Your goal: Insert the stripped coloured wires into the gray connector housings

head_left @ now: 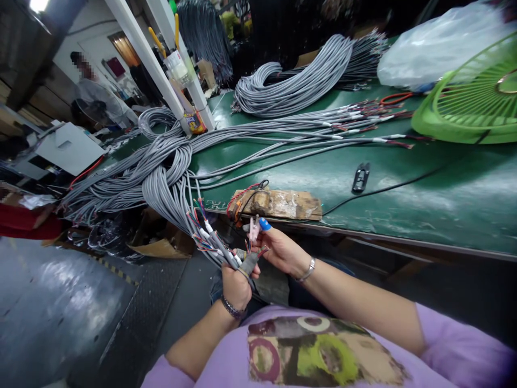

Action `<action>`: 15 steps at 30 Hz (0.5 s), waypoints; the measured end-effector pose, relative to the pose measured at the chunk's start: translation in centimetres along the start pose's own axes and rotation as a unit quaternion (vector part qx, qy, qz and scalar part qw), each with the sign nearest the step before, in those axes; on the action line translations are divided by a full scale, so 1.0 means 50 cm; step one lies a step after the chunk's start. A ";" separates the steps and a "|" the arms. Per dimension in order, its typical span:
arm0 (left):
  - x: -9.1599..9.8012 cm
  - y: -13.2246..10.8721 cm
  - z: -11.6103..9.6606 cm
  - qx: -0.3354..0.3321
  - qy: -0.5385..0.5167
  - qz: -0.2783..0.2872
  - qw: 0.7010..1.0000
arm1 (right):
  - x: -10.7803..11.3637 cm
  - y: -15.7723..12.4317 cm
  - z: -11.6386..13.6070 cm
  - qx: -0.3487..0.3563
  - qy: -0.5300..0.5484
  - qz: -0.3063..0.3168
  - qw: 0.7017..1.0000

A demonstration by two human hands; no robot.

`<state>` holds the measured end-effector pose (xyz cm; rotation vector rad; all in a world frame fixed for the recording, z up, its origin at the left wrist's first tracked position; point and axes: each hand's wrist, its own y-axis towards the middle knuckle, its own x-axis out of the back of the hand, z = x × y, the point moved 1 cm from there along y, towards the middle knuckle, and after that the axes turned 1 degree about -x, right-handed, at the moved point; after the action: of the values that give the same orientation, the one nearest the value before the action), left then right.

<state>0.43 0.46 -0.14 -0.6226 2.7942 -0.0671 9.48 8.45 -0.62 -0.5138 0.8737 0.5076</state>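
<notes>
My left hand (238, 283) is closed around the end of a bundle of grey cables (220, 253), with grey wrapping on its thumb. Stripped coloured wires (262, 251) stick out beside that thumb. My right hand (285, 252) is just to the right, a blue cover on its thumb tip. Between its thumb and fingers is a small pale pink piece (254, 229), whose kind I cannot make out. Both hands are in front of the bench edge, close together. More cable ends with white sleeves (208, 226) and bare coloured wires hang beside my left hand.
On the green bench (404, 199) lie a wooden block (297, 203), black thread snips (361, 178), a thin black cord, coiled grey cables (299, 81), a green fan (476, 97) and a plastic bag (436, 48). A white post (141, 54) rises from it. Other people are at the left.
</notes>
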 end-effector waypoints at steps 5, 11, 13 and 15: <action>0.010 -0.008 0.000 -0.003 0.013 0.001 1.000 | 0.002 -0.028 -0.003 -0.037 -0.071 0.022 0.997; 0.019 -0.010 0.012 -0.012 0.046 0.014 0.999 | -0.024 -0.063 0.003 -0.032 -0.218 0.082 0.972; 0.021 -0.009 0.014 -0.016 0.042 0.017 0.999 | -0.027 -0.066 0.007 -0.004 -0.244 0.068 0.967; 0.022 -0.008 0.014 -0.019 0.029 0.014 0.999 | -0.023 -0.066 0.009 0.020 -0.267 0.041 0.962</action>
<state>-0.18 -0.38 -1.09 -0.5990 2.8665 -0.0277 11.11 5.96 1.25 -0.2795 0.3856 0.6636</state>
